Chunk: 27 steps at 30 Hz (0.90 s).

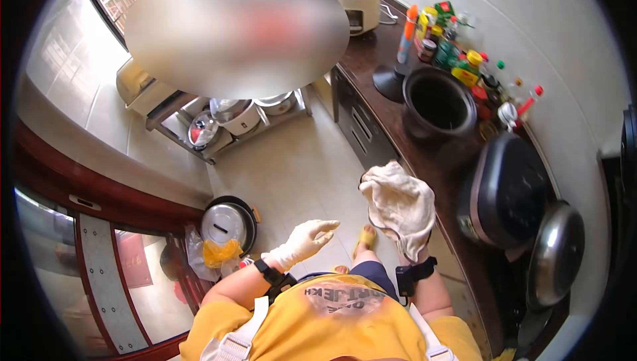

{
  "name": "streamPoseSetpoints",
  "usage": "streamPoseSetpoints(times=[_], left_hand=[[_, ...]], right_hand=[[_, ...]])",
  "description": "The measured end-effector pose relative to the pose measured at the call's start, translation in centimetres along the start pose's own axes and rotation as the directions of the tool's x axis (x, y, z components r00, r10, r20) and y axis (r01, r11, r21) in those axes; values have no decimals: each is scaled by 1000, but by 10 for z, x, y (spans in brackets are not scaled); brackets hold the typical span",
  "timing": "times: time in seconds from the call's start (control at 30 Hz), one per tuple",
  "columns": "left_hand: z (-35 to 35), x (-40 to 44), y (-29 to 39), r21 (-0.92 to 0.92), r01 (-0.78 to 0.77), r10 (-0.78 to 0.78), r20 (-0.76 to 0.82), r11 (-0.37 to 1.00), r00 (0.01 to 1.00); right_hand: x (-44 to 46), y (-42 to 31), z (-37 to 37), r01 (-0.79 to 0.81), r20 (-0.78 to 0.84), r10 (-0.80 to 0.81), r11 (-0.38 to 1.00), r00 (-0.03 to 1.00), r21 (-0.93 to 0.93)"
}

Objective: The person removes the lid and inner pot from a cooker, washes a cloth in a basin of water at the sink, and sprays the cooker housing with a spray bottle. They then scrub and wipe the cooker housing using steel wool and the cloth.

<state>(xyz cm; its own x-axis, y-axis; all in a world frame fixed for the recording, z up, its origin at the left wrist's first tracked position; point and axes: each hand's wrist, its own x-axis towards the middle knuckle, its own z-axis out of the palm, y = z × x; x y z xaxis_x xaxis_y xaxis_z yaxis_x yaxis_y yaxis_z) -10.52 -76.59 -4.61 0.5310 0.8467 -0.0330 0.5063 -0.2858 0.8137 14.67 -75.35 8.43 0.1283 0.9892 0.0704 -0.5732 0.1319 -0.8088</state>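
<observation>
My left hand [306,240] wears a pale glove and is held over the floor in front of my body, fingers apart and bent, with nothing in it. A whitish cloth [399,208] hangs bunched at the end of my right arm, beside the edge of the dark counter [424,155]. It covers my right hand, so the fingers are hidden. Beyond the cloth, on the counter, stands a dark open pot [439,103], next to a black lid [390,82].
Bottles and jars [470,69] line the wall. A beige cooker [353,9] stands at the back, a black rice cooker [507,188] and a steel lid [557,255] at the right. Pots [235,119] sit on a low rack; a lidded pan [225,225] is at the left.
</observation>
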Motion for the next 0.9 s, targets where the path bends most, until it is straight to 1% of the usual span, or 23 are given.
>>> streamPoseSetpoints(times=[0.03,0.07,0.13,0.17,0.2,0.23,0.27,0.3,0.33,0.37,0.43,0.5,0.53,0.57,0.67,0.7,0.73,0.8,0.83,0.87,0.9], left_hand=[[-11,5,-3,30,16,-16,-4,999,1000],[-23,18,-9,44,20,-20,-12,999,1000],[-55,55,-23,85,80,-73,-76,993,994],[-68,74,-30,114,75,-64,-98,991,993],[-79,100,-36,136,66,-52,-102,989,993],[-90,121,-43,131,89,-70,-140,987,988],[-102,131,-48,125,121,-99,-165,985,981],[-117,152,-49,85,92,-78,-164,992,983],[-132,170,-48,98,108,-92,-149,989,985],[-148,190,-45,166,71,-49,-134,984,990],[-180,228,-48,300,11,21,-102,954,995],[-210,256,-71,328,-28,64,-98,944,993],[-228,274,-86,358,-54,98,-105,932,990],[-249,297,-99,398,-82,134,-105,914,985],[-314,388,-126,492,-213,236,15,844,972],[-333,422,-129,516,-259,269,57,817,962],[-344,448,-126,530,-294,286,100,795,953],[-365,514,-119,520,-417,389,169,745,906],[-375,549,-105,535,-478,440,208,697,874],[-383,579,-90,547,-530,475,253,648,842],[-387,610,-77,566,-558,513,258,607,819]], right_hand=[[24,-1,1,-24,17,24,1000,1000,15],[52,4,4,6,52,-5,1000,999,-25],[120,16,12,150,133,-133,981,982,-120],[150,21,12,206,150,-187,971,971,-119],[186,24,8,99,168,-111,992,980,73],[222,27,5,-16,185,-33,966,982,260],[251,35,5,-45,119,2,933,993,356],[281,43,6,-58,54,37,891,998,451],[308,46,8,-11,20,3,905,1000,426],[335,48,12,72,-16,-70,933,997,352],[389,52,19,270,-86,-260,953,962,141],[440,53,27,364,-192,-314,866,930,344],[467,52,23,389,-153,-366,908,918,157],[491,51,16,404,-111,-406,914,907,-37],[554,69,2,296,-69,-304,949,950,-108],[580,87,-4,412,-264,-361,895,895,172],[593,97,-5,532,-455,-340,743,823,406],[613,110,-11,619,-412,-481,714,774,328],[623,110,-15,584,-363,-554,811,750,-30],[632,109,-19,464,-310,-622,762,719,-453],[642,109,-22,312,-255,-685,589,683,-745]])
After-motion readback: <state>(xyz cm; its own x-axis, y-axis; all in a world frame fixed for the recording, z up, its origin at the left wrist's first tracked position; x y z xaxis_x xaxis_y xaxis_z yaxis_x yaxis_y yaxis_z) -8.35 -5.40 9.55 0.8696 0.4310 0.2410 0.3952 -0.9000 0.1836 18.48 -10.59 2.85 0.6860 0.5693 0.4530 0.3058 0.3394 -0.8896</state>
